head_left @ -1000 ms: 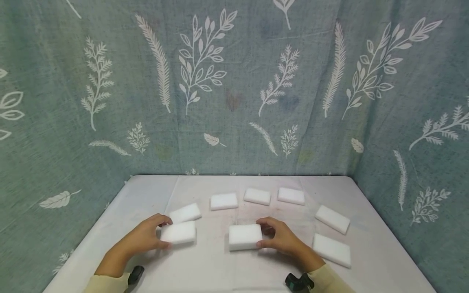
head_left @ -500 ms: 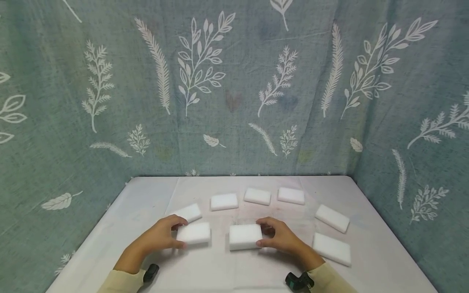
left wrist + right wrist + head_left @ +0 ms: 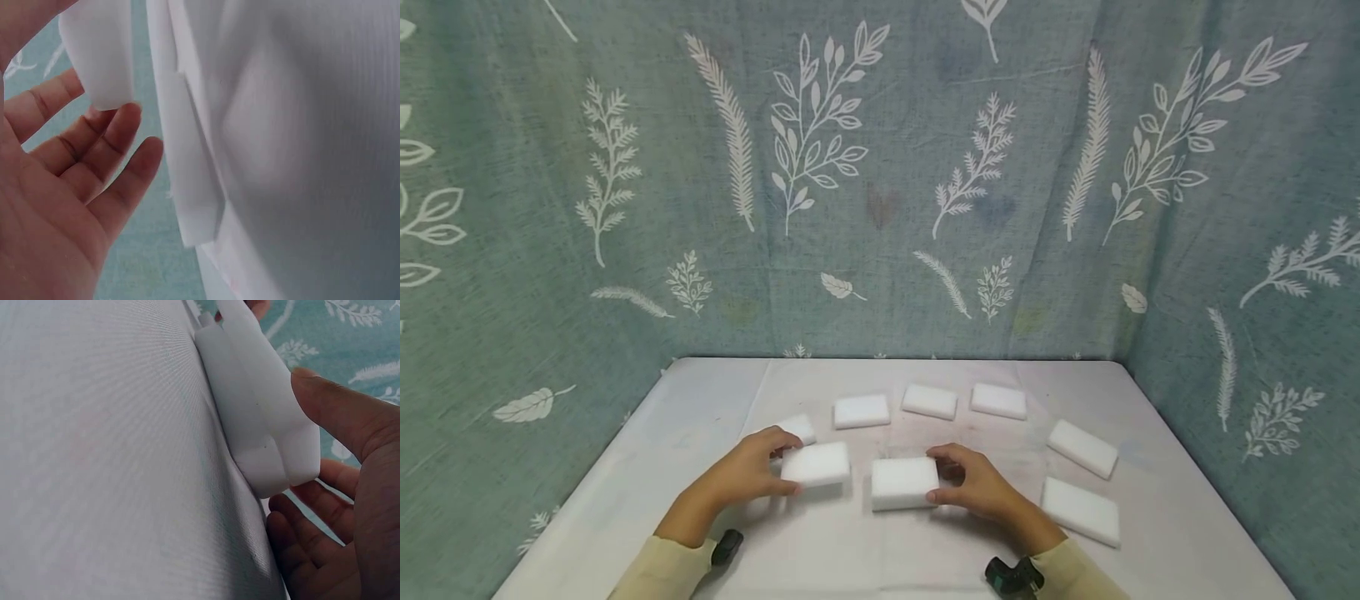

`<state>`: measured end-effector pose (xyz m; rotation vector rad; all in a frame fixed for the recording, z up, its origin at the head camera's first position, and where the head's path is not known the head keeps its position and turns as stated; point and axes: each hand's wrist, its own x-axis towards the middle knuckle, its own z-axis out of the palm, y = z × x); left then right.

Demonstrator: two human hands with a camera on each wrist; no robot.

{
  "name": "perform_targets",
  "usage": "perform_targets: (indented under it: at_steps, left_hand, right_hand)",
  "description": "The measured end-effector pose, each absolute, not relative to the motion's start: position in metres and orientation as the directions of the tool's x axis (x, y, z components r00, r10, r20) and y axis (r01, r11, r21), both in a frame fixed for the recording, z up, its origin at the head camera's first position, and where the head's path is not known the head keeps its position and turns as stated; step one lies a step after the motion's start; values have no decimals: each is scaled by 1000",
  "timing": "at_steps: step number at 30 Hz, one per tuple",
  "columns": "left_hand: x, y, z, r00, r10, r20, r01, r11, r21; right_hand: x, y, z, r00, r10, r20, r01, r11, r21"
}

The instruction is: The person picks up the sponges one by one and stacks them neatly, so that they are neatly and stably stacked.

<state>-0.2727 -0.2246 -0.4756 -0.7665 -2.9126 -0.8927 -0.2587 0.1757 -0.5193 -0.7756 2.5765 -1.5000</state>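
My left hand [image 3: 748, 471] pinches a white sponge block [image 3: 816, 464] by its left end, thumb in front and fingers behind. In the left wrist view this sponge [image 3: 103, 56] hangs above the white cloth, clear of it. To its right, my right hand [image 3: 970, 485] grips the right end of a stack of two white sponges [image 3: 905, 483] resting on the table. A seam between the two sponges [image 3: 250, 406] shows in the right wrist view. Behind the left hand lies another sponge [image 3: 797, 427], partly hidden by the fingers.
Along the back lie three sponges: one left [image 3: 861, 412], one middle [image 3: 929, 402], one right [image 3: 998, 402]. Two more, a far sponge [image 3: 1082, 448] and a near sponge [image 3: 1080, 512], lie right of the right hand. A patterned green curtain [image 3: 880, 317] borders the white-covered table [image 3: 820, 558].
My left hand has carried its sponge rightward, and lately slightly up, closer to the stack. The right hand has stayed on the stack in the same place.
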Motion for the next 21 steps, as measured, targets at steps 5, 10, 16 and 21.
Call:
perform_targets:
  at_steps: [5,10,16,21]
  left_hand:
    - [-275,-213,-478,-868,467,165,479,703,526]
    - [-278,-205,-475,-855,484,189,503,682,531]
    - [-282,-195,-471,-839,502,208,523,640,564]
    - [-284,-183,-467,-821,524,228,551,618,561]
  right_hand:
    - [-261,177,-524,-869,-454,197,-392,387,-835]
    - [-260,177,-523,-869,-456,194,-386,377,-842]
    - [-261,176,-523,-874,-448,189,-375,373,-849]
    - [-260,176,-522,-875,-443,195,-368,348,-862]
